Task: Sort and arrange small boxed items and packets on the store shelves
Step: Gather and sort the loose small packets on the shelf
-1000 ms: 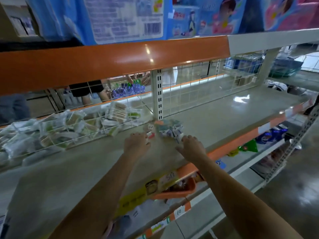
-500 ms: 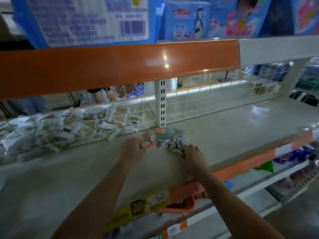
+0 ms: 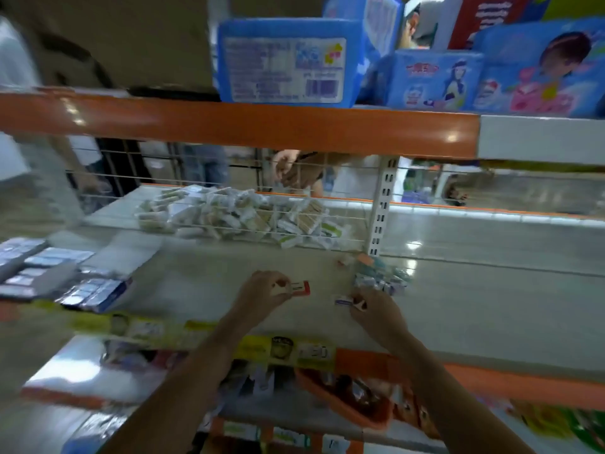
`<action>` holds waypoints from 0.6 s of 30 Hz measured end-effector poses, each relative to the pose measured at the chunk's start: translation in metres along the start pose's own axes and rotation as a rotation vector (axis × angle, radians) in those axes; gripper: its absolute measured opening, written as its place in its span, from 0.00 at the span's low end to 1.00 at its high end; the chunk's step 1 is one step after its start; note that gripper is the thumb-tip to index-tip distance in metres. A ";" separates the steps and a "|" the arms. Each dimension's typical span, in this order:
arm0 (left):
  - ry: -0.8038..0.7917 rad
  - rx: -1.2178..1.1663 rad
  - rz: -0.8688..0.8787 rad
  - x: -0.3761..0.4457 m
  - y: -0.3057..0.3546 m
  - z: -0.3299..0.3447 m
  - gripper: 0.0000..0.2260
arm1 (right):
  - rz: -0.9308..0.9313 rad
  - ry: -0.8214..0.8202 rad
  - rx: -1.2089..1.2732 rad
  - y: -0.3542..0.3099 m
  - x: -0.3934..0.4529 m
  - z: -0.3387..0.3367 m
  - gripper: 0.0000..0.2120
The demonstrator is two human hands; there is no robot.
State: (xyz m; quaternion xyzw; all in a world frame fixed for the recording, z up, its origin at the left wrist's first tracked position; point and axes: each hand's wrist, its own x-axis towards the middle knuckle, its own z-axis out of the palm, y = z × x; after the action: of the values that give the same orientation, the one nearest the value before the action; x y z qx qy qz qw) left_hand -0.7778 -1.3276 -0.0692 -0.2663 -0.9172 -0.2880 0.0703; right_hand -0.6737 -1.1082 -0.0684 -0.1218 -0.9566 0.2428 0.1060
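Two hands grip small items: left hand [image 3: 265,291] pinches a red-ended white box [image 3: 299,287], long axis sideways; right hand [image 3: 376,314], nearer the small-box pile [image 3: 381,280], pinches a blue-striped white box [image 3: 343,302].

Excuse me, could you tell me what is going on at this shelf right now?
A person is sorting small boxed items on the grey shelf. The left hand pinches a red-and-white box; the right hand pinches a blue-edged box. A small pile of boxes lies just behind the right hand.

Flat packs [image 3: 65,276] cut by left edge; print unreadable.
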 end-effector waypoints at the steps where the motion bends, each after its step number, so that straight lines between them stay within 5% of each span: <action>1: 0.024 0.010 -0.010 -0.013 -0.003 -0.009 0.12 | -0.042 -0.012 0.016 -0.009 -0.001 0.003 0.09; 11: 0.197 0.047 -0.152 -0.130 -0.047 -0.099 0.08 | -0.391 -0.131 0.152 -0.127 -0.029 0.046 0.11; 18: 0.228 0.073 -0.191 -0.193 -0.096 -0.165 0.04 | -0.435 -0.172 0.174 -0.213 -0.048 0.084 0.10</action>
State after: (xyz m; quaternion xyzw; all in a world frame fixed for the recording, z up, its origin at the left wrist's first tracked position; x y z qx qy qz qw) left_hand -0.6695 -1.5739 -0.0349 -0.1404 -0.9343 -0.2883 0.1560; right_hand -0.6893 -1.3402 -0.0429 0.1175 -0.9413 0.3052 0.0840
